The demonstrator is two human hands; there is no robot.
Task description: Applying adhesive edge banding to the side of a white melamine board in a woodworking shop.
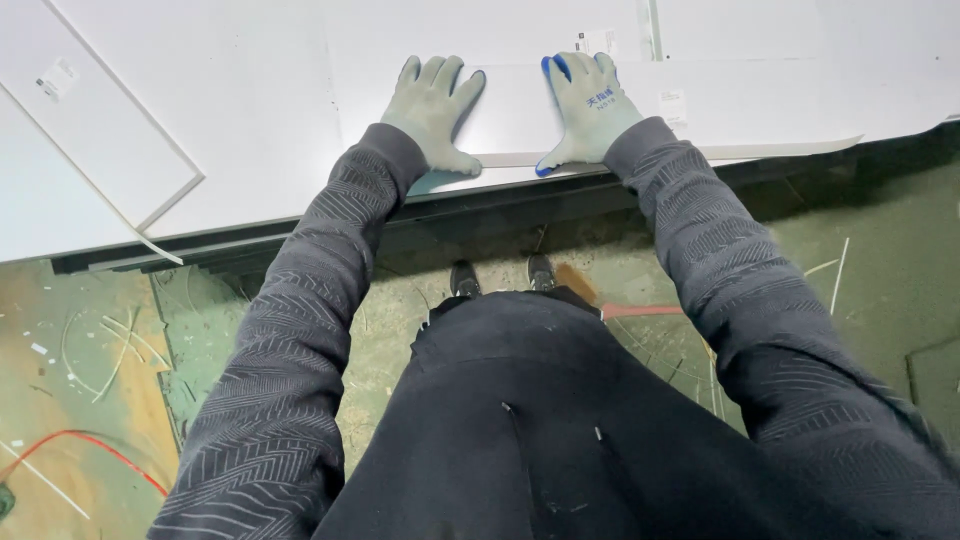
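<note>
Both my hands wear grey work gloves with blue trim. My left hand [436,112] lies flat, fingers spread, on a white panel [740,110] that sits on top of a larger white sheet [250,110] on the workbench. My right hand [588,105] presses flat on the same panel a little to the right, thumb at the panel's near edge. Neither hand grips anything. The panel runs from my hands to the right, its near edge close to the bench's front edge.
Another white board [90,130] lies at an angle at the far left, with a thin strip hanging off its corner. The bench's dark front edge [300,235] runs across. Below, the green floor [880,270] holds scattered white offcuts and a red cable [90,445].
</note>
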